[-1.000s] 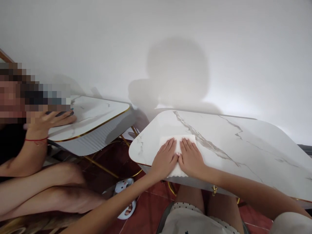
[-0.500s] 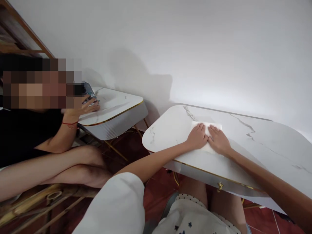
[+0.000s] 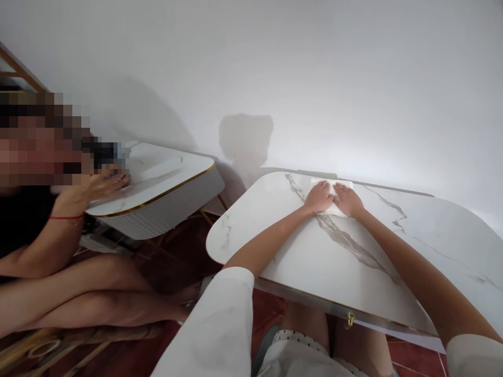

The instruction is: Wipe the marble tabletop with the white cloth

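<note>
A white cloth or folded tissue (image 3: 335, 210) lies on the white marble-patterned table (image 3: 251, 220), towards its far edge. My left hand (image 3: 319, 197) rests flat on the left part of it, fingers stretched forward. Beside it, my right hand (image 3: 349, 199) presses flat on the right part, fingers also stretched out. The thumbs meet or nearly meet in the middle. Both palms cover much of the cloth, and neither hand is wrapped round it.
A seated person in black (image 3: 19, 225) is at the left, one hand holding a dark object near a second marble-patterned table (image 3: 165, 167). A white wall (image 3: 353, 94) stands behind both tables. A gold drawer knob (image 3: 349, 320) sticks out at the front of my table.
Both my hands and the cloth have slid away from me, closer to the table's far edge. The camera view has shifted, so the seated person appears further left.
</note>
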### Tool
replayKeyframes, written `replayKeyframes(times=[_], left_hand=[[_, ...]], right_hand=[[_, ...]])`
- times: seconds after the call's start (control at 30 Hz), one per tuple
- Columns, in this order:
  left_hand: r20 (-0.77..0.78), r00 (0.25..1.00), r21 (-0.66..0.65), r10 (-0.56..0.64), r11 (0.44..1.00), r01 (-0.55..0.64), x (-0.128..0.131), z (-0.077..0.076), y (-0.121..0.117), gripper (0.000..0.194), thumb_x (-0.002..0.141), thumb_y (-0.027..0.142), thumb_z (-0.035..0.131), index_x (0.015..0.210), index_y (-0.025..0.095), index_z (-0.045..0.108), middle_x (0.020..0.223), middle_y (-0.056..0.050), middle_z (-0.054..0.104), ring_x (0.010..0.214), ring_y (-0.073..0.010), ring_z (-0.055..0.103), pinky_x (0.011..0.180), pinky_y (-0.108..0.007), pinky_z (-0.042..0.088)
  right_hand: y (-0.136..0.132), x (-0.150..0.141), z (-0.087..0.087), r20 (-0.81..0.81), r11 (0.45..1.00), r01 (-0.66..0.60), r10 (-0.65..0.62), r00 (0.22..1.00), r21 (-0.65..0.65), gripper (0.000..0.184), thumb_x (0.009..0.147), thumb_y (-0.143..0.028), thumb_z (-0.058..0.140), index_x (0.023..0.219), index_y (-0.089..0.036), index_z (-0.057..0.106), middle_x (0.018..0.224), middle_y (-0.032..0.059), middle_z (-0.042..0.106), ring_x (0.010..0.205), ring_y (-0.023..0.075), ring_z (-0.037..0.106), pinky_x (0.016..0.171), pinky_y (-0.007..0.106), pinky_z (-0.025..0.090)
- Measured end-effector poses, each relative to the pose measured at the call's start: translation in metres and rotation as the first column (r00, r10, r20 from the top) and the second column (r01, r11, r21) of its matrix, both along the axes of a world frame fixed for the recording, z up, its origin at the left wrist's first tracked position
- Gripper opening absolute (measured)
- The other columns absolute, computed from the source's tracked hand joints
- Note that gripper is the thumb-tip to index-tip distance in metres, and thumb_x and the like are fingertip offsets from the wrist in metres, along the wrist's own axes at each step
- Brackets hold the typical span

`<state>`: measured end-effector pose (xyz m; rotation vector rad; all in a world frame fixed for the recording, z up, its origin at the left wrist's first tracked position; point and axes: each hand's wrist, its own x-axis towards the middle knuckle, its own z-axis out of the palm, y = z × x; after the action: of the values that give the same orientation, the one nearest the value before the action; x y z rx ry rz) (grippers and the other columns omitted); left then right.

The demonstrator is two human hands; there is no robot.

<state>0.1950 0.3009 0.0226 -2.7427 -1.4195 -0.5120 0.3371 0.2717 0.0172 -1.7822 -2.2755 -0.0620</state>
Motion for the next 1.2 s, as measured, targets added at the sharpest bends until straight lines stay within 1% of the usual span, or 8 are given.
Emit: replayKeyframes(times=[0.2,0.3,0.43,0.57,0.73,0.93,1.07,1.2], left_hand=[[0.01,1.0,0.024,-0.015,1.0,0.014,0.015,-0.004,0.04,0.044,0.087,0.02,0.037,0.127,0.004,0.046,0.139,-0.019,0.046,0.133,-0.0252,0.037,0.111,-0.037,0.029],[0.004,1.0,0.054,-0.026,0.998,0.025,0.024,-0.004,0.056,0.038,0.087,0.018,0.037,0.12,0.006,0.05,0.132,-0.018,0.052,0.128,-0.0251,0.042,0.108,-0.036,0.032],[-0.031,0.999,0.058,-0.041,0.997,0.043,0.038,-0.004,0.073,0.027,0.086,0.017,0.037,0.104,0.012,0.056,0.111,-0.015,0.061,0.111,-0.0249,0.054,0.099,-0.036,0.04],[-0.046,0.997,0.082,-0.056,0.995,0.06,0.051,-0.008,0.076,0.023,0.087,0.018,0.036,0.1,0.016,0.055,0.106,-0.012,0.062,0.107,-0.0244,0.055,0.097,-0.037,0.041],[-0.045,0.994,0.09,-0.098,0.991,0.102,0.063,-0.013,0.062,0.033,0.087,0.018,0.035,0.113,0.009,0.052,0.12,-0.016,0.058,0.118,-0.0256,0.049,0.103,-0.039,0.035],[-0.05,0.987,0.064,-0.15,0.986,0.153,0.062,-0.017,0.032,0.05,0.088,0.02,0.032,0.132,-0.003,0.039,0.142,-0.022,0.041,0.135,-0.0262,0.034,0.113,-0.037,0.024],[-0.034,0.982,0.062,-0.187,0.98,0.189,0.048,-0.018,-0.001,0.052,0.089,0.021,0.029,0.135,0.0,0.036,0.144,-0.021,0.039,0.136,-0.0266,0.032,0.113,-0.043,0.024],[-0.041,0.98,0.064,-0.193,0.979,0.196,0.024,-0.017,-0.045,0.053,0.089,0.023,0.029,0.135,-0.004,0.037,0.143,-0.024,0.039,0.137,-0.0288,0.031,0.114,-0.043,0.024]], right_hand=[[0.04,0.013,-0.003,-0.025,0.999,0.034,-0.035,0.999,-0.029,0.052,0.093,-0.026,0.032,0.142,-0.008,0.036,0.151,0.0101,0.032,0.138,0.0219,0.028,0.111,0.037,0.021],[0.054,0.02,-0.002,-0.054,0.998,0.052,-0.054,0.997,-0.022,0.05,0.094,-0.026,0.034,0.14,-0.009,0.04,0.148,0.0105,0.038,0.136,0.0222,0.032,0.11,0.036,0.022],[0.062,0.031,0.001,-0.087,0.994,0.105,-0.106,0.991,-0.016,0.044,0.094,-0.027,0.035,0.132,-0.013,0.049,0.138,0.0107,0.051,0.125,0.0238,0.046,0.103,0.034,0.032],[0.059,0.043,0.001,-0.093,0.988,0.147,-0.15,0.984,-0.038,0.043,0.094,-0.028,0.035,0.131,-0.013,0.05,0.138,0.0103,0.051,0.125,0.0246,0.046,0.102,0.033,0.033],[0.044,0.054,-0.005,-0.074,0.991,0.132,-0.131,0.989,0.005,0.049,0.093,-0.023,0.032,0.138,-0.008,0.042,0.143,0.0125,0.045,0.133,0.0236,0.037,0.108,0.035,0.025],[0.007,0.052,-0.01,-0.07,0.985,0.174,-0.173,0.982,0.007,0.055,0.092,-0.024,0.03,0.143,-0.004,0.035,0.151,0.0127,0.032,0.138,0.0253,0.027,0.112,0.04,0.02],[-0.032,0.037,-0.003,-0.052,0.981,0.192,-0.193,0.98,-0.016,0.056,0.092,-0.025,0.029,0.143,-0.004,0.034,0.151,0.0128,0.031,0.139,0.0248,0.027,0.112,0.039,0.021],[-0.077,0.015,0.003,-0.05,0.985,0.172,-0.172,0.984,-0.021,0.056,0.092,-0.026,0.03,0.143,-0.004,0.035,0.151,0.0122,0.032,0.139,0.0245,0.027,0.112,0.038,0.021]])
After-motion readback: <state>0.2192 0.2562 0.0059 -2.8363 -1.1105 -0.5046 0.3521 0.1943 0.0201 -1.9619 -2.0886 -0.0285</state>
